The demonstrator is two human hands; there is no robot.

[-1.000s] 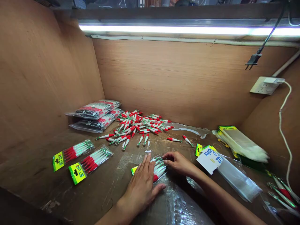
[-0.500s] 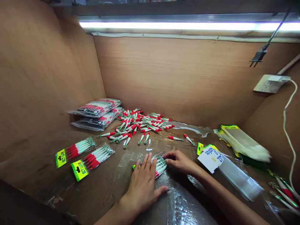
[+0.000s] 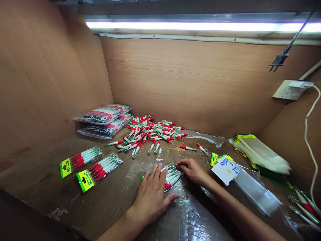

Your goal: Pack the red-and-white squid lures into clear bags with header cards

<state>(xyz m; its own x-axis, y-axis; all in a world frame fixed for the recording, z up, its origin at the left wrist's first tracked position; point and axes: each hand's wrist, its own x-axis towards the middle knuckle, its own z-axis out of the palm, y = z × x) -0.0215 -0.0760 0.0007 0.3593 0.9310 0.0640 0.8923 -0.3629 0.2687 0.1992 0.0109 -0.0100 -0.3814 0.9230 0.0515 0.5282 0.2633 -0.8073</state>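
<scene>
My left hand [image 3: 153,190] lies flat with fingers stretched over a clear packet of red-and-white squid jigs [image 3: 173,175], hiding most of its green-yellow header. At the packet's hook end, my right hand [image 3: 193,171] pinches the clear plastic edge between thumb and fingers. Two more packets, a left one [image 3: 81,160] and a nearer one [image 3: 100,170], lie flat to the left with yellow-green header cards. Behind my hands is a heap of loose squid jigs [image 3: 150,130], with several strays around it.
Two stacked bulk bags [image 3: 107,115] stand at the back left. On the right lie a white handwritten card [image 3: 225,170], empty clear bags [image 3: 258,192] and a stack of header-card bags [image 3: 265,154]. A plug [image 3: 279,60] hangs at upper right, near a wall socket [image 3: 288,90] with a white cable.
My left hand has slid slightly left on the packet, and a little more of the jigs shows beside it. My right hand has shifted slightly at the packet's end.
</scene>
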